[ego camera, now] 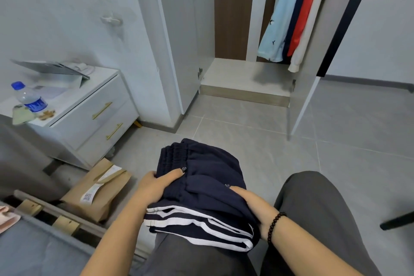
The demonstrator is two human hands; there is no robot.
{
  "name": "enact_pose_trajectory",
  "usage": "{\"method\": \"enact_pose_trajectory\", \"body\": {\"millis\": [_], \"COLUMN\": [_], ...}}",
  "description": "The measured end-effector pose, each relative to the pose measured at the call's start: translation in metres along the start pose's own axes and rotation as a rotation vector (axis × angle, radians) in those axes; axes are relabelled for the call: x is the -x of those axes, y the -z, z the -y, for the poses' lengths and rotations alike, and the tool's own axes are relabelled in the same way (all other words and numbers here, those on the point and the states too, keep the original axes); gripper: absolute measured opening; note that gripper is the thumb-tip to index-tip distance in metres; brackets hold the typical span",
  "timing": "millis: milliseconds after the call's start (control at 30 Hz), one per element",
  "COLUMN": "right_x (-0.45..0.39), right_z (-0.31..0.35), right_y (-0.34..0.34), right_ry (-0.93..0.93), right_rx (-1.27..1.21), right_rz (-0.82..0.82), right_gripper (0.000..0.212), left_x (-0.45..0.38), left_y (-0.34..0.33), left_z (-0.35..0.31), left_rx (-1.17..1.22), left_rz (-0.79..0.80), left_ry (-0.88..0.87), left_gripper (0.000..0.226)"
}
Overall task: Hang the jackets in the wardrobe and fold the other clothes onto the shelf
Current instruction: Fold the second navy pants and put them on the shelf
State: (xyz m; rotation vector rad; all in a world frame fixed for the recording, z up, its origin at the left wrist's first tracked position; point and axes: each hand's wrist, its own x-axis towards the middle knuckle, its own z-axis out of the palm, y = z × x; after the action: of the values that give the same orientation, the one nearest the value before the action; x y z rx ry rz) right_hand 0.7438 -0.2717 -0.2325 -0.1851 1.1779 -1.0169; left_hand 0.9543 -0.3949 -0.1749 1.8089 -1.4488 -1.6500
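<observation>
Folded navy trousers (201,195) sit clamped between left hand (154,186) and right hand (253,206)

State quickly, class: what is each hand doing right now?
Left hand: closed, its grip on the folded navy track trousers with white side stripes.
Right hand: closed on the same trousers, resting on the person's lap.

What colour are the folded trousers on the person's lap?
Dark navy trousers with white side stripes, seen clearly in the head view.
</observation>
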Motion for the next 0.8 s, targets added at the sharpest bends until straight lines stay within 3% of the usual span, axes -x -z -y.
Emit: {"method": "enact_pose_trajectory", "body": {"millis": [100, 167, 233, 300, 400, 567, 667, 800], "right_x": [0.010, 0.017, 0.021, 0.026, 0.030, 0.036, 0.038, 0.041], "right_z": [0.007, 0.011, 0.012, 0.012, 0.008, -0.001, -0.007, -0.009], "right_y": [-0.004, -0.008, -0.012, -0.017, -0.022, -0.021, -0.016, -0.013], "right_ry": [0.188, 0.289, 0.365, 0.414, 0.440, 0.380, 0.306, 0.180], "right_rx": [0.160, 0.220, 0.257, 0.286, 0.307, 0.187, 0.020, -0.083], "right_rz": [-0.072, -0.126, -0.149, -0.148, -0.137, -0.102, -0.075, 0.010], "right_gripper": [0.055, 0.057, 0.055, 0.050, 0.050, 0.048, 0.055, 0.069], "left_x": [0.000, 0.002, 0.001, -0.003, -0.024, -0.065, -0.080, -0.089], "left_y": [0.008, 0.007, -0.013, -0.047, -0.096, -0.128, -0.130, -0.125], "left_z": [-0.025, -0.057, -0.090, -0.113, -0.124, -0.118, -0.110, -0.105], "left_rx": [-0.382, -0.666, -0.736, -0.803, -1.109, -1.464, -1.511, -1.348], "left_rz": [-0.149, -0.233, -0.128, 0.066, 0.235, 0.391, 0.406, 0.411], "left_ry": [-0.107, -0.334, -0.562, -0.672, -0.638, -0.295, -0.297, -0.419], "left_gripper": [0.106, 0.102, 0.085, 0.066, 0.056, 0.070, 0.053, 0.024]}}
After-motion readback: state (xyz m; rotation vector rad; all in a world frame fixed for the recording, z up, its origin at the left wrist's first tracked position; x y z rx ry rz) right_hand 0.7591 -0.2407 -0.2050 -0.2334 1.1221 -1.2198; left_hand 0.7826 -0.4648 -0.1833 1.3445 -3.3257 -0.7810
